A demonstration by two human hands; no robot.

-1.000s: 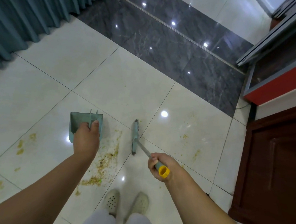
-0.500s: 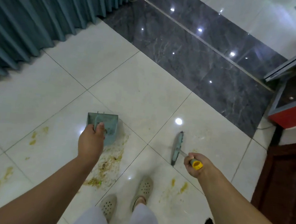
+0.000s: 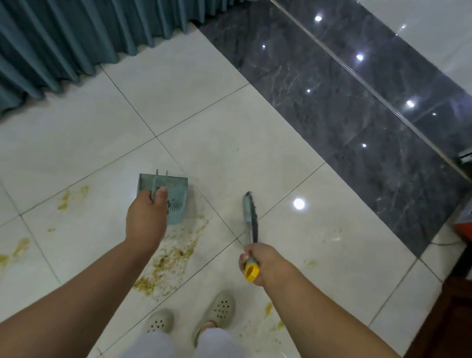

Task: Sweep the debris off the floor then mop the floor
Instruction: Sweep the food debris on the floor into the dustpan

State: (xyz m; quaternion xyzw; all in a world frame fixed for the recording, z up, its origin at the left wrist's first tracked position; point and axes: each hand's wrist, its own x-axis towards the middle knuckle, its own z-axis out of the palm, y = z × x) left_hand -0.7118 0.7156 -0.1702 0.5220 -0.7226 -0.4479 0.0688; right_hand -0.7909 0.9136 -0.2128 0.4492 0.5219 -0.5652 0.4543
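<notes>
Hands both clenched: left hand (image 3: 145, 222) wrapped around handle of teal dustpan (image 3: 175, 201), right hand (image 3: 260, 264) gripping yellow-capped handle of broom (image 3: 250, 214). White tiled floor (image 3: 233, 137) underfoot, dark marble strip (image 3: 353, 103) beyond, teal curtain (image 3: 56, 20) at left. Dustpan and broom head low over floor, well apart. Yellowish debris (image 3: 170, 262) spread just below dustpan, above shoes (image 3: 219, 308); smaller smears (image 3: 2, 259) farther left.

Dustpan (image 3: 175, 201) sits centre frame on the floor (image 3: 204, 134), broom (image 3: 250, 215) to its right. Debris (image 3: 172, 256) lies just below the dustpan, between both. Curtain (image 3: 71, 15) occupies upper left; shoes (image 3: 191, 314) lower centre.
</notes>
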